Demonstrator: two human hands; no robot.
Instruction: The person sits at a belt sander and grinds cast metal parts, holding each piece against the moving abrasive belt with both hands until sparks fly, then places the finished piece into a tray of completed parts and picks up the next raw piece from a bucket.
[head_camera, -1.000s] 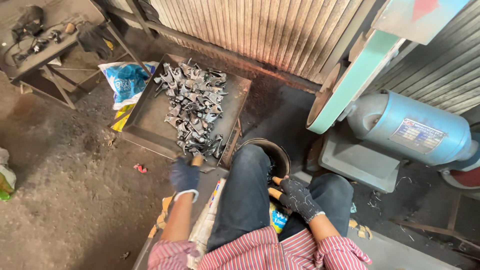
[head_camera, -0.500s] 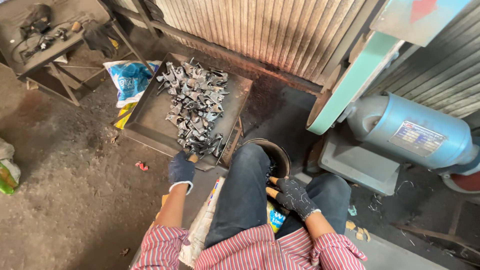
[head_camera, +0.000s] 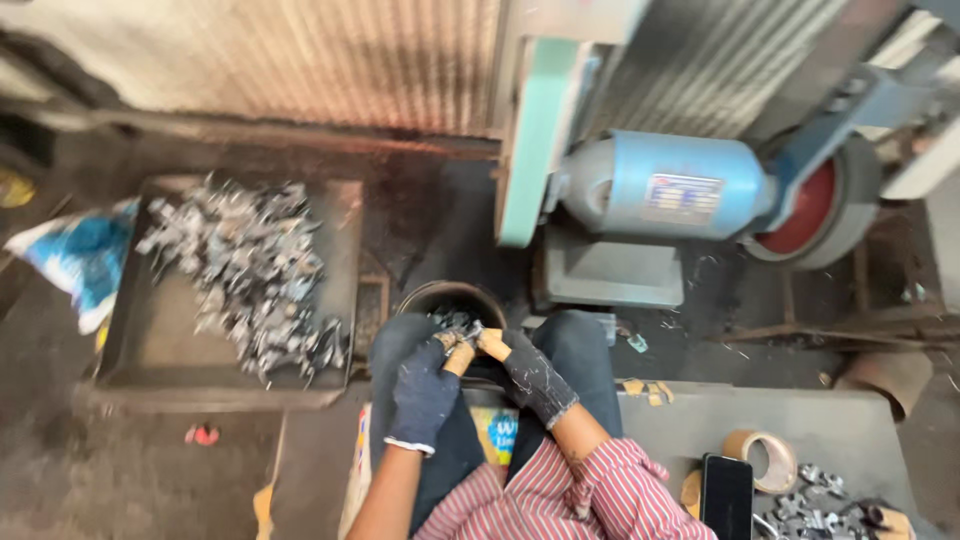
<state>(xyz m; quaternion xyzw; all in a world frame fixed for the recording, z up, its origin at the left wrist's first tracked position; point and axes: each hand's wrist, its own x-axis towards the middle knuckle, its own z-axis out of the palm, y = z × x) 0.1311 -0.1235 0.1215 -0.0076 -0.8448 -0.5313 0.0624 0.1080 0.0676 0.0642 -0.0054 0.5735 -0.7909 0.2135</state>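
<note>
Both my hands wear dark speckled work gloves with worn orange fingertips. My left hand (head_camera: 425, 385) and my right hand (head_camera: 525, 370) meet between my knees, fingers pinched together on a small grey metal part (head_camera: 467, 333). Just beyond my fingers stands a round dark bucket (head_camera: 420, 297) with more metal parts inside. To the left lies a flat metal tray (head_camera: 150, 340) holding a heap of several silvery metal parts (head_camera: 250, 275).
A blue motor (head_camera: 670, 185) with a red grinding wheel (head_camera: 810, 210) sits on a grey base ahead right. A green belt guard (head_camera: 535, 130) rises beside it. At the lower right a bench carries a tape roll (head_camera: 760, 455), a dark phone (head_camera: 727, 495) and loose parts. A blue-and-white bag (head_camera: 75, 255) lies far left.
My view has swung right and closer. My left hand came in from beside my left leg to meet my right hand, and both now grip a small part over the bucket.
</note>
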